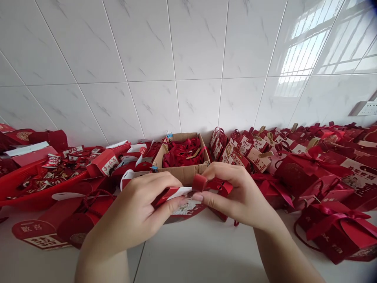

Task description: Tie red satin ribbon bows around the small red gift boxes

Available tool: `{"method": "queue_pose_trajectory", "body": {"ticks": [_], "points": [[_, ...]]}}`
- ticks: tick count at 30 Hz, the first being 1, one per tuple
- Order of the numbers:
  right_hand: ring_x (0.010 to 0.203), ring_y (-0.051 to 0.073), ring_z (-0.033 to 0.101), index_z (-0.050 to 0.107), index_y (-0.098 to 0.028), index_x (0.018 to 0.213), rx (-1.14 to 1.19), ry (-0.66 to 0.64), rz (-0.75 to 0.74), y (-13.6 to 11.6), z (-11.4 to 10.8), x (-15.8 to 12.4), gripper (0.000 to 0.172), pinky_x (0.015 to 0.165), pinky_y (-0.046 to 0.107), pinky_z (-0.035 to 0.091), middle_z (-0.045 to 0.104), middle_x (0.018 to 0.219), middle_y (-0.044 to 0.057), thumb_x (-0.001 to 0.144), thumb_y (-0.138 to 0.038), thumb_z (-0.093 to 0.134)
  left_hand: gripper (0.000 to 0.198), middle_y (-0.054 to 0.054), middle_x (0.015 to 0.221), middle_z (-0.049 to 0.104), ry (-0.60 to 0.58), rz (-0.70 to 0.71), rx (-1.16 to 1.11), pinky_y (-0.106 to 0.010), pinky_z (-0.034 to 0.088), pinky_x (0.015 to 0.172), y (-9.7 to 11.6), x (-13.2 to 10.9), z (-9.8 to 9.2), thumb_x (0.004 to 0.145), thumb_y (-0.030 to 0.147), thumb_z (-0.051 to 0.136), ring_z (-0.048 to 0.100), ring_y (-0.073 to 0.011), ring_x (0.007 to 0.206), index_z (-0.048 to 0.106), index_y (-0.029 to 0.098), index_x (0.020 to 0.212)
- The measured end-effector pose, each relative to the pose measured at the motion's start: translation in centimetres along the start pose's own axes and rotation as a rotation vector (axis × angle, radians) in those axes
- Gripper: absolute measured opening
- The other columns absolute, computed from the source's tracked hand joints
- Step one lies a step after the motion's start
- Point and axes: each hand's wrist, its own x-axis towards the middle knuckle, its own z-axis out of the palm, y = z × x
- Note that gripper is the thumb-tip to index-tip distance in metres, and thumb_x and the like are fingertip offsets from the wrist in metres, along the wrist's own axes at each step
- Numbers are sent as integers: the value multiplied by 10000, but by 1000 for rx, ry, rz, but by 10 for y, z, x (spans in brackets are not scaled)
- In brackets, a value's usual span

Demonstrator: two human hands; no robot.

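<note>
My left hand (129,208) is closed on the edge of a red and white paper gift box (185,209), thumb below and fingers above. Opposite it, my right hand (240,196) pinches a short red strap (199,183) between thumb and fingers, right at the box's top edge. The fingers of both hands nearly meet there. Much of the box is hidden behind the hands; its printed front panel shows below them. Just beyond stands an open cardboard box (179,169) with a heap of dark red ribbons (185,153) inside.
A red basin (38,198) of wrapped candies (63,165) stands at left, among several open red boxes (44,232). Rows of closed gift boxes (259,157) with handles fill the right. One ribbon-tied box (335,232) sits near right. A white tiled wall (197,47) rises behind.
</note>
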Motion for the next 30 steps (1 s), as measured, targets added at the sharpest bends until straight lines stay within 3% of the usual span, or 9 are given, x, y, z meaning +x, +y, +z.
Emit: {"method": "queue_pose_trajectory", "body": {"ticks": [4,12,18,23,27,30], "points": [[654,103,540,599,-151,746,46,57,-38,-4,7,-1,80,617,236,449,611,720,9,752,-158,679,38,43,768,611,-28,29,0,-199,421,634,-2,-5,-7,815,223,583,552,-93,688,572,214,851],[610,92,520,578,-173,740,359,107,49,-3,11,-2,84,530,217,436,581,700,-8,792,-187,643,37,56,671,598,58,89,-65,-187,433,562,-1,-4,-9,796,221,603,544,-77,586,573,217,817],[631,100,531,590,-181,762,260,138,40,-1,5,-3,69,542,217,445,583,719,-3,795,-208,644,63,59,641,602,82,13,-101,-191,427,523,10,0,-1,779,233,629,539,-79,544,576,214,808],[560,96,500,624,-173,792,43,58,120,0,-20,-5,122,466,205,392,552,639,-7,803,-295,636,147,7,693,636,138,-121,-381,-205,465,539,27,14,20,831,331,572,582,-110,594,590,185,821],[476,100,466,616,-175,665,-150,135,177,-7,-50,-15,197,408,225,351,507,533,-10,773,-333,664,415,-57,895,672,48,-150,-721,-282,516,739,23,28,44,951,423,228,634,-167,827,555,182,1032],[441,112,465,622,-204,652,-231,237,223,-15,-70,-29,180,373,242,348,510,504,-7,731,-344,703,295,-50,1057,643,-48,-167,-588,-310,469,879,10,38,64,942,301,301,593,-173,982,547,202,1071]]}}
